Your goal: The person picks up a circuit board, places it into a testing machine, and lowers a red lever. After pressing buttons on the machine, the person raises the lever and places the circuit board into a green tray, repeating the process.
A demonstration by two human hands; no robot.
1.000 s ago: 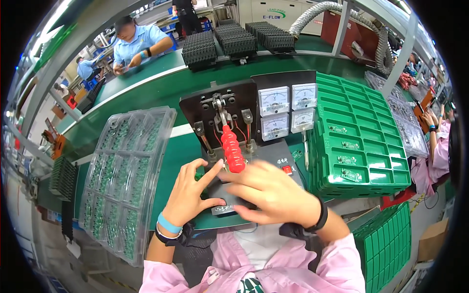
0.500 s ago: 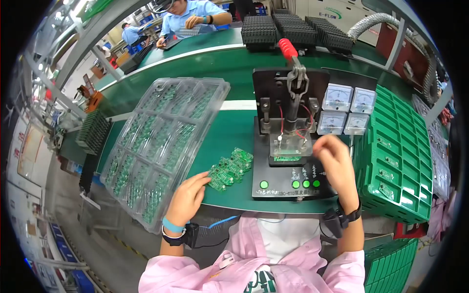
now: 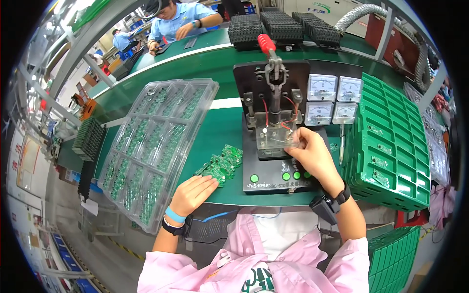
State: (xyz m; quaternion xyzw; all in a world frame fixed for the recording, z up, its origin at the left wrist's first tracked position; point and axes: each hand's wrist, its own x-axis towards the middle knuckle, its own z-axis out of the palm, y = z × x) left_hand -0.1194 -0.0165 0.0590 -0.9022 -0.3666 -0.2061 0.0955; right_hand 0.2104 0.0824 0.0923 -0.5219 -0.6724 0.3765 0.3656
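Note:
My left hand (image 3: 194,194) lies with fingers stretched out over the near end of a small heap of green circuit boards (image 3: 228,162). My right hand (image 3: 315,155) is at a black test fixture (image 3: 248,168), its thumb and fingers pinched together at the right corner of the clear plate (image 3: 271,139). What those fingers hold, if anything, is hidden. Above the plate stands a toggle clamp (image 3: 276,78) with its red handle (image 3: 266,44) raised. Red wires run to the plate. Green round buttons (image 3: 286,176) line the fixture's front, partly covered by my right hand.
A clear compartment tray (image 3: 163,122) full of boards lies left. Right of the fixture are analog meters (image 3: 321,88) and stacked green trays (image 3: 408,146) with a few boards. Black racks (image 3: 281,27) stand at the back; a co-worker (image 3: 181,22) sits across the bench.
My right hand has moved left and in to the fixture's clear plate. The green board seen under that plate no longer shows. My left hand reaches further over the heap. The view has shifted slightly.

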